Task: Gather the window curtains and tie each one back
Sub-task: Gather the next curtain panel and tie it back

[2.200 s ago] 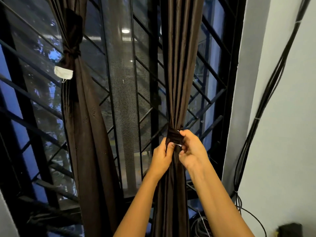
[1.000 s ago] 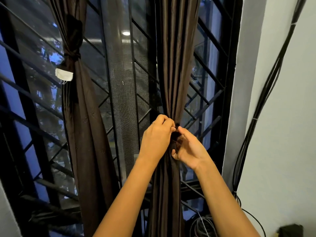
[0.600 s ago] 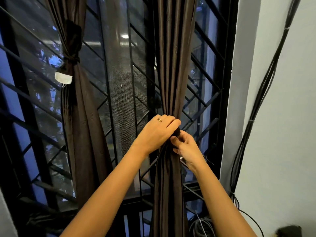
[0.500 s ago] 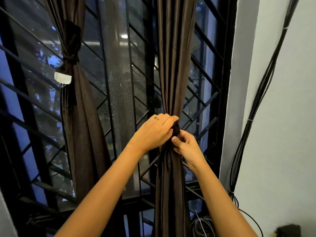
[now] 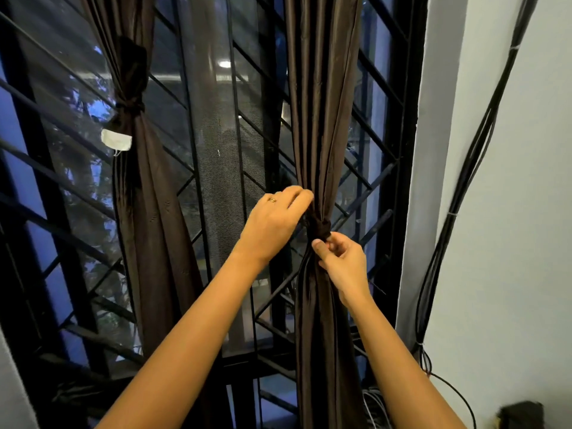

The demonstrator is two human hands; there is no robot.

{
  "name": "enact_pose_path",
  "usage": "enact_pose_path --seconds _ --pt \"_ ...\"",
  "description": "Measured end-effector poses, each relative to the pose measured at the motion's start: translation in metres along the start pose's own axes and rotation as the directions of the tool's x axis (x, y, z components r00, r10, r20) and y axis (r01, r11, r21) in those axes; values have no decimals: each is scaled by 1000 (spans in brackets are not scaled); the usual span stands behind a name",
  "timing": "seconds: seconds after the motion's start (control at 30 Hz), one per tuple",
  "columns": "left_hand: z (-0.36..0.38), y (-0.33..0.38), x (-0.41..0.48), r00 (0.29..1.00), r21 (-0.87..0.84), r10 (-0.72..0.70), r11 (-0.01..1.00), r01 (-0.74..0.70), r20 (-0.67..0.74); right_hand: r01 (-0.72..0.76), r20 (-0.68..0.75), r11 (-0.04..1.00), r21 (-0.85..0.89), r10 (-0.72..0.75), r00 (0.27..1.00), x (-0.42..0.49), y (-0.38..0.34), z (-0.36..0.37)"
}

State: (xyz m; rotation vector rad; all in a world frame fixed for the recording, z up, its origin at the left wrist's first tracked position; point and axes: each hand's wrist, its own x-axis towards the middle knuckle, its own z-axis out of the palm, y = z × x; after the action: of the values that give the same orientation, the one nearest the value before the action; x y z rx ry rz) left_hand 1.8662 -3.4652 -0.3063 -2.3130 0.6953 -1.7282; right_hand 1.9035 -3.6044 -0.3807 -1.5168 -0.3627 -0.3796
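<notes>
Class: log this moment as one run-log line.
phase: tying wall-side curtain | left hand: holds it above tie band | right hand: pinches band | other curtain: tied

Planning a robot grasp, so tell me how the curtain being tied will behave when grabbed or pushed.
Likely floppy: the curtain hangs in soft folds and cinches narrow at the tie that the right hand pinches; the left hand grips the folds. Probably slippery, given its sheen. Pushed, it should swing and sag, since it hangs loose below the tie.

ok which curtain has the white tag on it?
The left curtain, already tied; the white tag hangs just below its knot. The right curtain shows none.
</notes>
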Motion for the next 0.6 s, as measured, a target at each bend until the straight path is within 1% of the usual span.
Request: enact_pose_path --seconds 0.03,0.07,0.1,0.13,0.17,0.23,0.27,0.3,0.33,0.37,0.53,0.6 --pt "-6 1 3 994 -109 -102 989 98 -36 1 3 1000 -3 -1 1000 1 0 -2" --pt "-11 2 6 973 -242 -229 947 213 -39 -1 13 1000 -6 1 1000 1 1 -4" --pt "-14 2 7 933 -370 -361 867 334 -3 -1 28 1000 -18 2 1000 2 1 -6" --pt "-13 4 7 878 -464 -474 764 448 66 -1 44 999 -34 3 999 3 1 -7" --pt "-11 6 5 815 -518 -559 656 548 153 2 59 999 -48 1 998 3 0 -9" --pt "-3 16 -3 682 -531 -646 466 708 342 15 82 997 -80 -9 997 3 0 -11" --pt "1 22 -8 630 -517 -654 399 757 418 28 89 994 -109 -18 996 3 0 -11" --pt "6 28 -12 600 -504 -653 364 784 462 40 96 989 -143 -27 995 2 -1 -12" --pt "9 32 -16 595 -494 -653 365 789 468 45 102 984 -171 -28 994 1 0 -12" --pt "12 35 -18 607 -484 -660 394 781 443 46 109 982 -186 -26 994 1 -2 -12" --pt "12 50 -19 687 -429 -678 556 712 262 64 178 975 -212 -26 984 0 -2 -12" --pt "12 57 -20 707 -397 -674 601 694 214 75 204 980 -182 -37 978 -3 -1 -11"
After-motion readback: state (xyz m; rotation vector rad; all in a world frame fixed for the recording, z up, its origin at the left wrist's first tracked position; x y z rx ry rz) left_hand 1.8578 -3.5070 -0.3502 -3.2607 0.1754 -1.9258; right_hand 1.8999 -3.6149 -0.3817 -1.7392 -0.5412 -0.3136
